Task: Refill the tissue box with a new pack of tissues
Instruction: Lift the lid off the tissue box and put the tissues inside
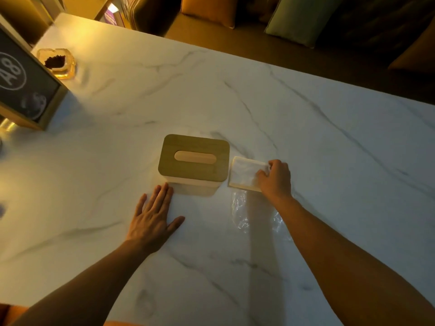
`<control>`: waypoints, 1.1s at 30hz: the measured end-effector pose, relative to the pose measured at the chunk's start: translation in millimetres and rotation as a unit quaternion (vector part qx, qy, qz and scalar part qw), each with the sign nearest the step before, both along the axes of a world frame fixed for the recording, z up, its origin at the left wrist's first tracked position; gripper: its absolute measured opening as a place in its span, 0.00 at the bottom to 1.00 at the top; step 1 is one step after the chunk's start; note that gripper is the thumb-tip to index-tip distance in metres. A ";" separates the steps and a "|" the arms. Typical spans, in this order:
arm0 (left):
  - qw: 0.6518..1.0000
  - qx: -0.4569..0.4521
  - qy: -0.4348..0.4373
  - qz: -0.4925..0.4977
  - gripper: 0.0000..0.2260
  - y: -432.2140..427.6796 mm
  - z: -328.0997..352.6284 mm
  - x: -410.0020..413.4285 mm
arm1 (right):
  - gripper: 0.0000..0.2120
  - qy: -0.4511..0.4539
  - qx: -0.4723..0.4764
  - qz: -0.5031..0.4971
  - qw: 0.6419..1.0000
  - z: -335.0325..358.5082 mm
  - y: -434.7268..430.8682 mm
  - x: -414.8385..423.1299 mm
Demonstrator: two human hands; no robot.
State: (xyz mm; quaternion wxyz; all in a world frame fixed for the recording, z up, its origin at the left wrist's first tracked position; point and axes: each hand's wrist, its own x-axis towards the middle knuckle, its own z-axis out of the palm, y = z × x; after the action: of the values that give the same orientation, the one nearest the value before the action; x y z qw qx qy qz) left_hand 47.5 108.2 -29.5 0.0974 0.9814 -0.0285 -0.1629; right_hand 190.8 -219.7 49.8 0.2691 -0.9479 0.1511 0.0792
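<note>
The tissue box (194,160) stands in the middle of the marble table, white-sided with a wooden lid on top and an oval slot in the lid. Just right of it lies a white stack of tissues (244,173). My right hand (275,178) rests on the stack's right part, fingers curled at its far right corner. A clear plastic wrapper (240,212) lies flat on the table in front of the stack, partly under my right forearm. My left hand (153,218) lies flat on the table with fingers spread, fingertips near the box's front left corner, holding nothing.
The white marble table (306,137) stretches wide around the box. A dark framed sign (21,83) stands at the left edge, and a glass ashtray (57,62) with dark contents sits behind it. A sofa with cushions (303,17) lies beyond the far edge.
</note>
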 end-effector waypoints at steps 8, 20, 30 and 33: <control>0.998 0.028 -0.024 0.046 0.47 31.9 -5.3 37.1 | 0.16 -0.176 -0.051 0.428 0.885 57.9 68.8 -6.5; 0.996 0.032 -0.076 0.041 0.47 33.7 -14.0 40.5 | 0.23 -0.117 -0.150 0.478 0.857 36.3 114.7 -2.8; 0.997 0.041 -0.058 0.038 0.48 33.4 -11.7 40.6 | 0.22 -0.098 -0.113 0.455 0.878 35.8 117.8 -2.2; 0.997 0.043 -0.051 0.039 0.48 32.4 -7.8 40.5 | 0.23 -0.111 -0.091 0.440 0.886 40.6 113.4 -3.6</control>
State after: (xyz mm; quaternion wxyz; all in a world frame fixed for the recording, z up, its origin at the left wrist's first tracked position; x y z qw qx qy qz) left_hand 88.0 140.7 -37.4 0.0602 0.9921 0.0117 -0.1096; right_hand 187.2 -106.3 90.4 0.1344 -0.9399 -0.3061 0.0693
